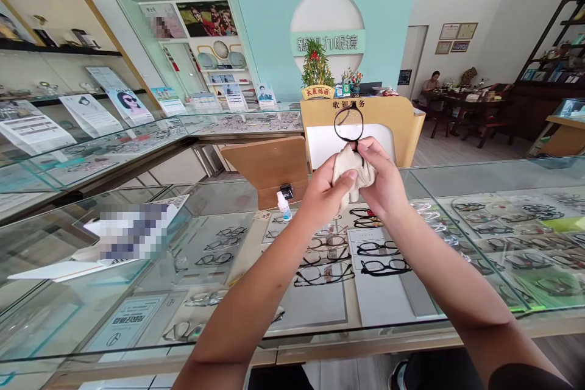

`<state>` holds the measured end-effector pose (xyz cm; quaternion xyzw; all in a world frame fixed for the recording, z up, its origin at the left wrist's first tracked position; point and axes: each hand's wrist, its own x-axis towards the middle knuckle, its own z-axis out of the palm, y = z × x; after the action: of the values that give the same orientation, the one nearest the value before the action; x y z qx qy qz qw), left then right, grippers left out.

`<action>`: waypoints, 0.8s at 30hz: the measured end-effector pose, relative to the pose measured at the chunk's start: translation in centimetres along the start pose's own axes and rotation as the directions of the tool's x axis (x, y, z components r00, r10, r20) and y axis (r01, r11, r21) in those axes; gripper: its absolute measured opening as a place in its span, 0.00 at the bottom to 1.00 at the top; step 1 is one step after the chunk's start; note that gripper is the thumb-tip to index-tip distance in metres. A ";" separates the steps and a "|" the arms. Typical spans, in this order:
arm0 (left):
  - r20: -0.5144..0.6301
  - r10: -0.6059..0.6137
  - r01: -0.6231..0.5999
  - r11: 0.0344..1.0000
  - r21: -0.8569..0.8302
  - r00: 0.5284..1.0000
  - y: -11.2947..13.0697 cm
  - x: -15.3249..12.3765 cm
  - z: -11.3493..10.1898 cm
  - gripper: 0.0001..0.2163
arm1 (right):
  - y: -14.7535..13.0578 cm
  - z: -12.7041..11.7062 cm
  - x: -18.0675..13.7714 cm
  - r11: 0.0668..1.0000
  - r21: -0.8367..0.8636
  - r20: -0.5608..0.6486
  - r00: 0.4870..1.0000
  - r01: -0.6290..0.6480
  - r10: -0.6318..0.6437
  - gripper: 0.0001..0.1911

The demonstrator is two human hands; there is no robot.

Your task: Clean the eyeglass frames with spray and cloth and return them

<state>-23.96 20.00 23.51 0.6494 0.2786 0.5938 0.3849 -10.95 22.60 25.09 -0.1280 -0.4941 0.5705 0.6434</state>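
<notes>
A pair of black-rimmed eyeglasses is held up on end above the glass counter. Its upper round lens shows fully, with small specks on it; the lower part is hidden by a cream cloth and fingers. My left hand is closed on the cloth, thumb pressed against its front. With thumb and fingers, my right hand grips the eyeglasses near their middle, and the cloth also lies against that palm. A small white spray bottle stands on the counter to the left of my hands.
Under the counter's glass lie rows of spectacle frames. An opened brown box and a small black object are behind the bottle. A desk calendar lies at left. Far right, a person sits at a dark table.
</notes>
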 end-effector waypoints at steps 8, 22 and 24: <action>-0.276 0.043 -0.028 0.998 0.057 0.960 -0.6 -0.3 1.2 0.25 | 1.4 1.4 -1.2 1.000 0.014 0.000 1.000 0.026 -0.026 0.18; -0.202 0.115 -0.068 0.972 0.226 0.973 1.0 0.5 -1.5 0.20 | -0.6 -1.7 0.8 0.874 -0.441 0.202 0.971 0.203 -0.124 0.05; -0.224 0.136 -0.068 0.956 0.286 0.965 1.1 0.6 -1.4 0.19 | -1.0 -1.9 0.6 0.767 -0.561 0.271 0.945 0.310 -0.184 0.02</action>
<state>-25.39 20.13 24.70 0.6334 0.3693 0.6426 0.2225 -8.96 23.53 25.24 -0.1994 -0.7227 0.3059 0.5868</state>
